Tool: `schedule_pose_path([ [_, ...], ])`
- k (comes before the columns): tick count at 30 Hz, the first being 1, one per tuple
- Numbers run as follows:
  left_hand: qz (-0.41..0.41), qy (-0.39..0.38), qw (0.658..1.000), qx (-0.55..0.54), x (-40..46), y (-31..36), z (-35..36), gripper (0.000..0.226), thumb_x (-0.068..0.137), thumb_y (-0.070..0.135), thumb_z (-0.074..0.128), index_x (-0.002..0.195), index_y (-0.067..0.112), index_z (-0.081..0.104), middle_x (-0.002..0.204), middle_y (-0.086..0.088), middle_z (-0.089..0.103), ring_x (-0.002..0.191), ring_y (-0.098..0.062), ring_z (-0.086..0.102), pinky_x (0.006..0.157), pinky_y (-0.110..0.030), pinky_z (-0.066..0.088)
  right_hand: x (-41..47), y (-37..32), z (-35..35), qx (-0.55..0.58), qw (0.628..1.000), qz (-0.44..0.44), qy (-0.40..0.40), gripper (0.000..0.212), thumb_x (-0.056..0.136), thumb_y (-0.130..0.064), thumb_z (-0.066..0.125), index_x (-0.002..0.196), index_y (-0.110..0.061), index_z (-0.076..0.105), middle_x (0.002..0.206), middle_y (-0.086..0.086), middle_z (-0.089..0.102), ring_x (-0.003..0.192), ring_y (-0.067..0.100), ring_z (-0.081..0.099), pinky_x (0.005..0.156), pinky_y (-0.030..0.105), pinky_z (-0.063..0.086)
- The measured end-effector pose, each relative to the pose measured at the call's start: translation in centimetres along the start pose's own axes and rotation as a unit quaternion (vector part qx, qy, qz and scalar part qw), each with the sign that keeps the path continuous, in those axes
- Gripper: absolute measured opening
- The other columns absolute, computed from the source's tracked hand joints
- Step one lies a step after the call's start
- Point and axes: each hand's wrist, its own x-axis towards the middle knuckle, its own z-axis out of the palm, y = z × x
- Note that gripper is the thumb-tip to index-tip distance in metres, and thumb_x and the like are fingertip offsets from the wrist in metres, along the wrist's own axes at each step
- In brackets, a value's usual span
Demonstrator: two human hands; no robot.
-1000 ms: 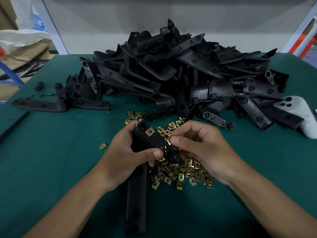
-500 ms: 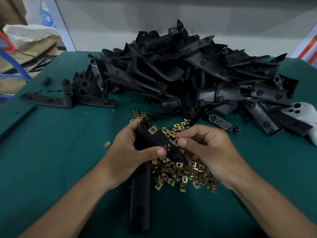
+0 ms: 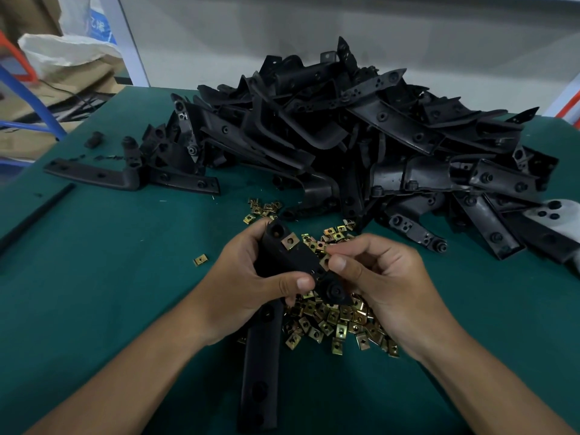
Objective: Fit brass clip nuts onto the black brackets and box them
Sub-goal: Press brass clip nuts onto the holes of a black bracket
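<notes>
The black bracket (image 3: 292, 262) sits in your left hand (image 3: 251, 277), fingers curled round its bend, one brass clip nut (image 3: 290, 241) already seated near the top. Its upper limb slants down toward your right hand (image 3: 376, 274), which pinches a second clip nut (image 3: 324, 261) at the bracket's right edge. Slide it leftward. The loose nuts (image 3: 339, 321) lie on the green surface (image 3: 110, 277) directly beneath.

The green cloth-like covering of the table (image 3: 94, 277) looks matt and faintly napped. On it, the heaped black L-shaped plastic brackets (image 3: 361, 136) show a dull, slightly sheened moulded finish. Just nearer than that heap, small square brass-coloured metal clip nuts (image 3: 339, 321) glint, glossy and smooth.
</notes>
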Motion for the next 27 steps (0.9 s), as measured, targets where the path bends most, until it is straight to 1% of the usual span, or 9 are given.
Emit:
schedule_pose_path([
  [3, 0.001, 0.001, 1.000, -0.012, 0.0, 0.1, 0.1, 0.039, 0.070, 0.016, 0.083, 0.092, 0.007, 0.053, 0.073, -0.001, 0.069, 0.060, -0.016, 0.060, 0.061, -0.027, 0.053, -0.1, -0.1, 0.0, -0.015, 1.000, -0.011, 0.005, 0.017, 0.072, -0.031, 0.079, 0.087, -0.024, 0.082, 0.089, 0.002, 0.078, 0.077, 0.013, 0.071, 0.066, 0.023, 0.059],
  [6, 0.000, -0.004, 1.000, -0.017, 0.0, 0.2, 0.1, 0.039, 0.071, 0.017, 0.082, 0.093, 0.007, 0.052, 0.071, -0.001, 0.069, 0.060, -0.014, 0.061, 0.062, -0.024, 0.054, -0.2, -0.3, -0.1, -0.028, 0.999, -0.035, 0.005, 0.016, 0.075, -0.029, 0.078, 0.091, -0.026, 0.082, 0.094, 0.003, 0.079, 0.084, 0.015, 0.074, 0.072, 0.023, 0.060],
  [8, 0.000, -0.004, 1.000, -0.023, 0.0, 0.3, 0.0, 0.042, 0.070, 0.021, 0.088, 0.094, 0.010, 0.054, 0.071, -0.001, 0.069, 0.061, -0.013, 0.062, 0.062, -0.024, 0.054, -0.3, -0.4, -0.1, -0.036, 0.998, -0.055, 0.002, 0.014, 0.079, -0.028, 0.078, 0.093, -0.027, 0.082, 0.095, 0.003, 0.079, 0.085, 0.016, 0.074, 0.073, 0.023, 0.060],
  [11, -0.003, -0.014, 0.999, -0.029, -0.1, 0.4, -0.1, 0.037, 0.069, 0.029, 0.090, 0.090, 0.019, 0.061, 0.072, -0.002, 0.069, 0.061, -0.014, 0.063, 0.062, -0.024, 0.054, -0.6, -0.8, 0.0, -0.066, 0.995, -0.080, -0.005, 0.015, 0.082, -0.039, 0.078, 0.095, -0.032, 0.082, 0.096, 0.000, 0.079, 0.086, 0.022, 0.074, 0.073, 0.024, 0.060],
  [14, -0.006, -0.024, 0.999, -0.030, 0.0, 0.3, 0.0, 0.029, 0.073, 0.024, 0.088, 0.087, 0.023, 0.063, 0.072, -0.002, 0.069, 0.062, -0.014, 0.063, 0.062, -0.026, 0.054, -0.6, -0.9, -0.1, -0.092, 0.991, -0.094, -0.005, 0.014, 0.083, -0.033, 0.074, 0.095, -0.034, 0.081, 0.093, -0.004, 0.079, 0.082, 0.011, 0.073, 0.071, 0.016, 0.057],
  [17, -0.006, -0.007, 1.000, -0.026, -0.1, 0.3, 0.0, 0.036, 0.071, 0.034, 0.090, 0.089, 0.022, 0.062, 0.073, -0.003, 0.069, 0.062, -0.016, 0.062, 0.063, -0.027, 0.054, -0.6, -0.7, 0.0, -0.094, 0.991, -0.097, 0.000, 0.017, 0.083, -0.028, 0.073, 0.097, -0.035, 0.081, 0.094, -0.004, 0.079, 0.084, 0.011, 0.073, 0.074, 0.018, 0.057],
  [21, 0.005, 0.031, 0.999, -0.017, -0.1, 0.1, 0.2, 0.034, 0.074, 0.023, 0.085, 0.092, 0.015, 0.058, 0.072, -0.001, 0.068, 0.063, -0.014, 0.063, 0.062, -0.024, 0.054, -0.9, -0.6, 0.3, -0.094, 0.991, -0.095, 0.008, 0.021, 0.085, -0.037, 0.070, 0.103, -0.034, 0.079, 0.101, -0.008, 0.079, 0.097, 0.009, 0.074, 0.080, 0.015, 0.055],
  [23, 0.009, 0.051, 0.998, -0.025, -0.1, 0.1, 0.3, 0.035, 0.072, 0.022, 0.084, 0.094, 0.012, 0.058, 0.075, 0.000, 0.069, 0.065, -0.014, 0.064, 0.061, -0.025, 0.055, -1.1, -0.4, 0.6, -0.096, 0.991, -0.094, 0.009, 0.020, 0.089, -0.034, 0.067, 0.105, -0.032, 0.079, 0.105, -0.010, 0.078, 0.103, 0.008, 0.072, 0.083, 0.014, 0.054],
  [27, 0.010, 0.048, 0.998, -0.030, -0.2, 0.1, 0.3, 0.035, 0.072, 0.020, 0.083, 0.095, 0.012, 0.058, 0.079, -0.001, 0.070, 0.069, -0.013, 0.066, 0.060, -0.024, 0.055, -1.4, -0.2, 0.9, -0.088, 0.991, -0.103, 0.005, 0.022, 0.090, -0.027, 0.063, 0.105, -0.029, 0.079, 0.104, -0.010, 0.078, 0.102, 0.006, 0.072, 0.082, 0.012, 0.053],
])
